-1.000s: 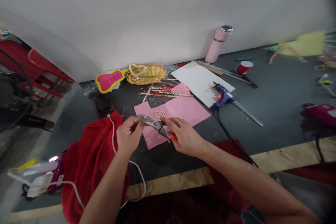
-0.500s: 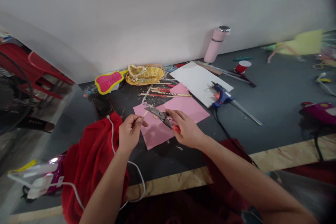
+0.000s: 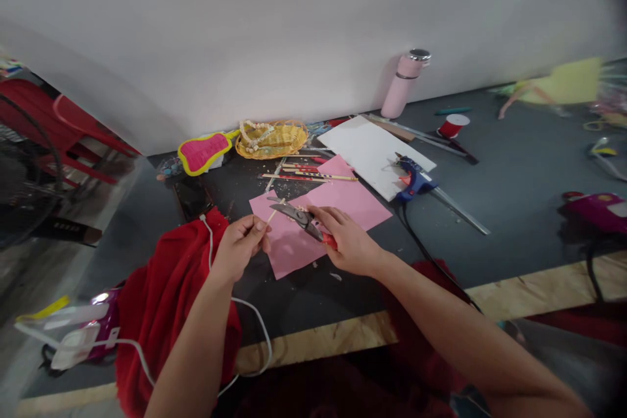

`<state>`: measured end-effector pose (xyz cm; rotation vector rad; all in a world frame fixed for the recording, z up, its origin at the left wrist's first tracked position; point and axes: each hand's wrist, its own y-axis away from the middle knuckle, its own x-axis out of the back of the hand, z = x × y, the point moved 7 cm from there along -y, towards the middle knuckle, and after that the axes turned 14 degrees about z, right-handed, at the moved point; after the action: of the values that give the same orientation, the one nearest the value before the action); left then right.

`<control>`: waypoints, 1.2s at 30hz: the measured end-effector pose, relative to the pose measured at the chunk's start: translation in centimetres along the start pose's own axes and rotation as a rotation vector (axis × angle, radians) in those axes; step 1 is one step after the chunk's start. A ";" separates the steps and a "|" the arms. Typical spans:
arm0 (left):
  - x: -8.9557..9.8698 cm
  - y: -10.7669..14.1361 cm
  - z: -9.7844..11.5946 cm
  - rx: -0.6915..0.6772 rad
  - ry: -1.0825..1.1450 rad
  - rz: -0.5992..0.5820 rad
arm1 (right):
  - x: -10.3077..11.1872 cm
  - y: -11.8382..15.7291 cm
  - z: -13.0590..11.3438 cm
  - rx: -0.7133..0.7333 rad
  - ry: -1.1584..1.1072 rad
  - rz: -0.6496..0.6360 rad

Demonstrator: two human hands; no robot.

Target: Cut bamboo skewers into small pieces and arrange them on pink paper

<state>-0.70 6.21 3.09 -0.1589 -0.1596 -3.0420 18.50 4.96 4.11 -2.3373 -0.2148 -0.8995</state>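
Between the fingertips of my left hand (image 3: 243, 243) is a thin wooden stick (image 3: 275, 210), pointing up and to the right. Its upper end lies at the blades of the pruning shears (image 3: 295, 214). My right hand (image 3: 349, 240) is closed around the red handles of those shears. Both hands are above a sheet of pink paper (image 3: 298, 249), where small pale cut bits lie partly hidden behind the blades. Several chopsticks (image 3: 308, 176) with red and dark printed ends lie just beyond the paper.
A wicker basket (image 3: 284, 139) and a pink-and-yellow paddle shape (image 3: 204, 152) stand at the wall. A blue glue gun (image 3: 414, 181) rests on white board (image 3: 362, 144). Behind are a pink flask (image 3: 402, 85) and red thread spool (image 3: 453, 125). Red cloth (image 3: 171, 300) and a white cable lie left.
My left hand has shifted slightly left and down, and more of the stick shows between it and the blades. My right hand and the shears stay almost in place.
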 end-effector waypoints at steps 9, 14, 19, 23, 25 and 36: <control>-0.1 -0.1 -0.1 0.003 -0.036 0.035 | 0.1 0.3 -0.2 -0.059 0.003 0.001; 0.0 0.0 0.6 -0.165 -0.180 0.152 | 0.1 0.2 0.1 -0.078 0.028 0.020; 0.3 0.5 1.4 -0.340 -0.429 0.294 | -0.4 0.2 0.7 -0.102 0.055 -0.004; 0.3 0.6 1.4 -0.357 -0.503 0.284 | -0.5 0.4 1.0 -0.096 0.079 -0.059; 0.4 0.5 1.3 -0.332 -0.474 0.239 | -0.4 0.4 1.0 -0.086 0.075 -0.072; 0.0 -0.3 -0.3 -0.002 -0.026 0.002 | -0.2 0.1 0.5 -0.036 0.010 -0.051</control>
<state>-0.74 6.44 2.72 -0.1984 -0.1576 -3.0396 18.70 5.17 3.60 -2.3693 -0.2578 -0.9464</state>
